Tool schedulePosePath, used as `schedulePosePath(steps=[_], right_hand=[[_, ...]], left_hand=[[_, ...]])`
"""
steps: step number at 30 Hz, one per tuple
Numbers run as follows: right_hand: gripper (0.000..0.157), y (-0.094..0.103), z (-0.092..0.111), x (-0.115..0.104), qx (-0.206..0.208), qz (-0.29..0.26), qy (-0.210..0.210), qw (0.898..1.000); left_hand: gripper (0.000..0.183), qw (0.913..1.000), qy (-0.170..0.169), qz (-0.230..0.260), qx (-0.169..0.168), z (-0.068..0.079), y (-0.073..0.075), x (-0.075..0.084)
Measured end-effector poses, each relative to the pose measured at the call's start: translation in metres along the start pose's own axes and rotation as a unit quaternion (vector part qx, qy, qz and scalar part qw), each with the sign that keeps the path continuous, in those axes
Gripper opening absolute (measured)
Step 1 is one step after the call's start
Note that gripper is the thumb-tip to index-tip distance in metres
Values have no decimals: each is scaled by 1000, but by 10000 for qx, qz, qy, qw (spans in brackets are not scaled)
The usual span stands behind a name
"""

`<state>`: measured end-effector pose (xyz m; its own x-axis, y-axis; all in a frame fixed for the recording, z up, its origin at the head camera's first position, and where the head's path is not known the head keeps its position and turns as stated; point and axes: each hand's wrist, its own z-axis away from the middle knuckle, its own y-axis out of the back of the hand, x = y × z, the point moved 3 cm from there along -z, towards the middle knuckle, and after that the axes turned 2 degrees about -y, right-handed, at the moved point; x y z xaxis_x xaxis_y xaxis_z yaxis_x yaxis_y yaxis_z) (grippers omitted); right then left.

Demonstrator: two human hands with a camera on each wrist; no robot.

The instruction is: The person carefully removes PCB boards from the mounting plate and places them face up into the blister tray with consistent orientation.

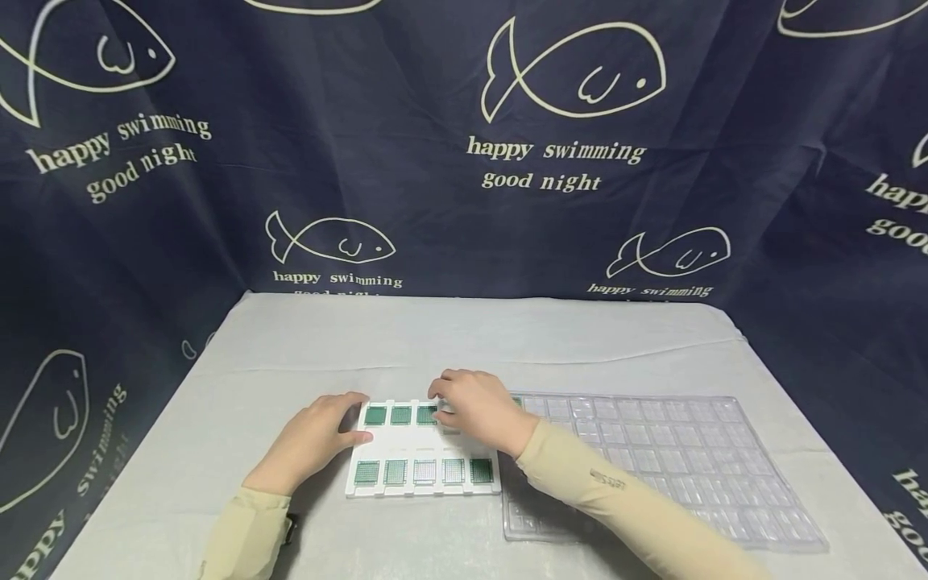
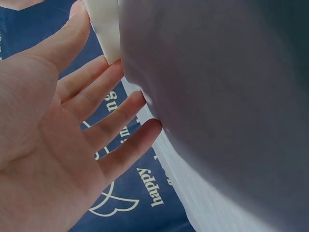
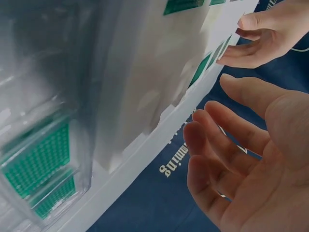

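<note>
A white plastic tray (image 1: 391, 439) holds two rows of small square green perforated circuit boards (image 1: 366, 472). My left hand (image 1: 308, 443) touches the tray's left side, thumb at the edge and forefinger by the far corner; the left wrist view shows its fingers mostly straight. Over the far row's right part is my right hand (image 1: 478, 407), thumb and forefinger close to a circuit board (image 1: 426, 415). In the right wrist view a gap separates that thumb from the loosely bent fingers, and nothing is visible between them. The right hand hides the far row's right end.
A clear plastic tray (image 1: 652, 459) with many compartments lies right of the white one, beneath my right forearm. Green boards (image 3: 41, 159) sit in its compartments nearest the white tray. A pale cloth covers the table (image 1: 362, 330); a dark blue printed curtain (image 1: 435, 145) hangs around it.
</note>
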<state>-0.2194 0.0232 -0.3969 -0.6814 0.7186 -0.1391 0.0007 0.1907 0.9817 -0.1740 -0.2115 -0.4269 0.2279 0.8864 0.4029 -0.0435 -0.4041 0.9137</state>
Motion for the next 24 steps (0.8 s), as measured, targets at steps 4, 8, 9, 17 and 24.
schedulePosePath(steps=[4, 8, 9, 17, 24], right_hand=[[26, -3, -5, -4, -66, 5, 61, 10000], [27, -5, -8, -8, -97, 87, 100, 9999], [27, -6, -9, -9, -110, 111, 112, 9998], [27, -15, -13, -12, -371, 73, 141, 9992], [28, -17, -15, -14, -396, 180, 192, 9989]], left_hand=[[56, 10000, 35, 11, -24, 0, -1, -1], [56, 10000, 23, 37, -25, 0, -1, -1], [56, 10000, 17, 51, -20, 0, 0, 0], [56, 10000, -61, 5, -4, 0, 1, 1], [55, 10000, -44, 51, -1, 0, 0, 0]])
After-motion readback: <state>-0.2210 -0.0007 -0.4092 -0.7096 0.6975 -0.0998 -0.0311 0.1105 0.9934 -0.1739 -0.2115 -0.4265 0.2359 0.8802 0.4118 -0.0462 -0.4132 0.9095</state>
